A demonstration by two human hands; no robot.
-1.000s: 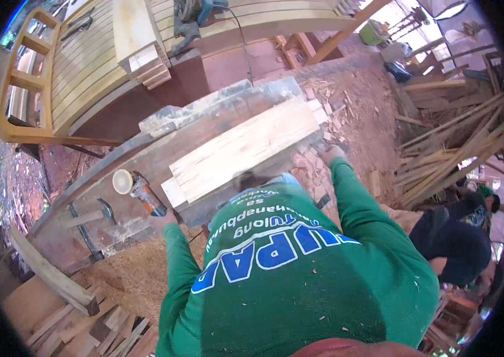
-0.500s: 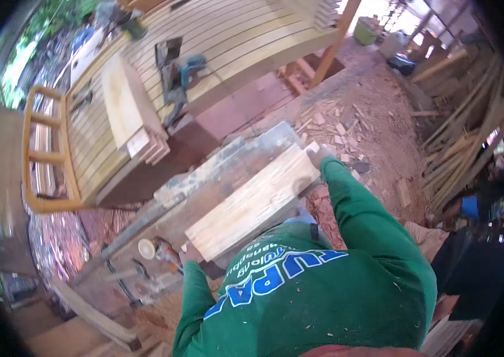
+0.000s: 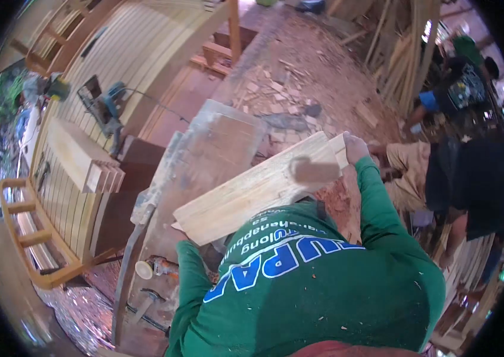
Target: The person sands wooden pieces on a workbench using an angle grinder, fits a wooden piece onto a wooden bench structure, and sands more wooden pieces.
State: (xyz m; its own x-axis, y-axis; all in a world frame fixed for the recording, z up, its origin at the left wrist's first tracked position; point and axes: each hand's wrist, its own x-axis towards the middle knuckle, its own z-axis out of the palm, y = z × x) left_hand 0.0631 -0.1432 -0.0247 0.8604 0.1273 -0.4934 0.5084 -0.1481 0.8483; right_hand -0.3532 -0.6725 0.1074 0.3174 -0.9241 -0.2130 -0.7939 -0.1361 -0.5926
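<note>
A pale wooden board lies slantwise across the front of my green shirt, above the workbench. My left hand holds its near left end, with the fingers mostly hidden beneath the wood. At the far right end, my right hand is closed around the board's end, where a narrower piece or stepped edge shows. An orange-bodied angle grinder with a round pale disc rests on the bench near my left hand. Below it lies a hammer.
A slatted wooden table at upper left carries stacked boards and a teal power tool with a cord. A wooden frame stands left. Wood scraps litter the ground. Other people are close on the right.
My view has swung right, bringing other people into sight. The board's right end, with my right hand on it, has moved right and sits higher in view; both hands keep hold.
</note>
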